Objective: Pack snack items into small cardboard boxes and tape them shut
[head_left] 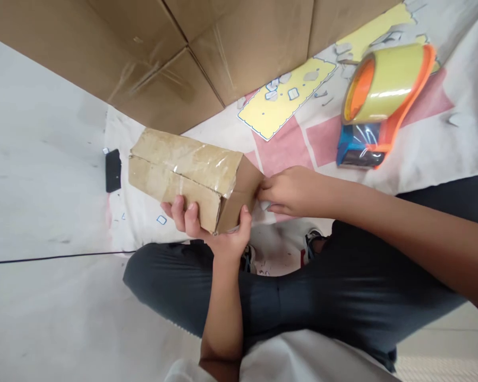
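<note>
A small cardboard box, scuffed and with bits of clear tape along its seam, is held tilted above the cloth in front of me. My left hand grips it from below, fingers on its near long side and thumb against the end face. At the right end of the box, my right hand has its fingers bunched together against the end face. A small whitish bit shows between those fingers, too hidden to name.
Large taped cartons stand along the far side. An orange tape dispenser with a yellowish roll lies on the cloth at right. Yellow sheets with paper scraps lie beyond the box. A black flat object lies left; a dark cable crosses the floor.
</note>
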